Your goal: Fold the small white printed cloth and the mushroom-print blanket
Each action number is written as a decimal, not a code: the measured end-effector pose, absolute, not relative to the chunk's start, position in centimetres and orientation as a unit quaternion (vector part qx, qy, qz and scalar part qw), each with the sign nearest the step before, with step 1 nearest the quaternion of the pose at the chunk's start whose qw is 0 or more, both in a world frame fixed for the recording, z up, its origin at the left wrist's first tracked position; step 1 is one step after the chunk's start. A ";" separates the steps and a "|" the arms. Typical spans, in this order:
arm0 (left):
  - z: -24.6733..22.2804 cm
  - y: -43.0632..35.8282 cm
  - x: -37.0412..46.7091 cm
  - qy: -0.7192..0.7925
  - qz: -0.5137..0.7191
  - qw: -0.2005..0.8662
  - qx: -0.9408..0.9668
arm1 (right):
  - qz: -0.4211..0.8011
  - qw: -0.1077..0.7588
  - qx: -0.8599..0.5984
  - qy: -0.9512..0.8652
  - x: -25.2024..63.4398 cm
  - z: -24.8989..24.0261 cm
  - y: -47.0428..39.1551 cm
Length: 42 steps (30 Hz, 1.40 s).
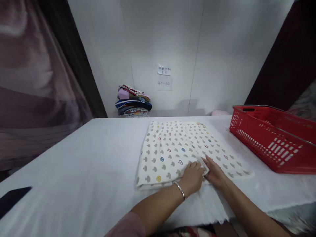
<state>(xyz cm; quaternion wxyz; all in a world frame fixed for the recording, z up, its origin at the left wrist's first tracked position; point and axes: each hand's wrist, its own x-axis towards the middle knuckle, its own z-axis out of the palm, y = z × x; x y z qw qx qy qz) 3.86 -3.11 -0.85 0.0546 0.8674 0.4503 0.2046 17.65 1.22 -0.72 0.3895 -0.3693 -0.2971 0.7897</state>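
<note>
A white cloth printed with small grey, red, blue and yellow mushrooms lies partly folded on the table. Its left part is a thicker layered panel, and the right part lies flatter beyond a lengthwise fold edge. My left hand, with a silver bracelet at the wrist, has its fingers curled over the near edge of the layered panel. Close beside it, my right hand grips the panel's near right corner between thumb and fingers. The corner is slightly raised there, and the undersides of both hands are hidden.
The table has a white cover. At right stands a red plastic basket. A stack of folded fabrics sits at the back by the wall, below paper labels. A dark flat object lies at the left edge.
</note>
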 end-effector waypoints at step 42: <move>-1.1 -8.4 -8.9 0.677 0.129 0.027 0.724 | 0.437 0.302 -0.715 -0.455 38.7 2.0 5.4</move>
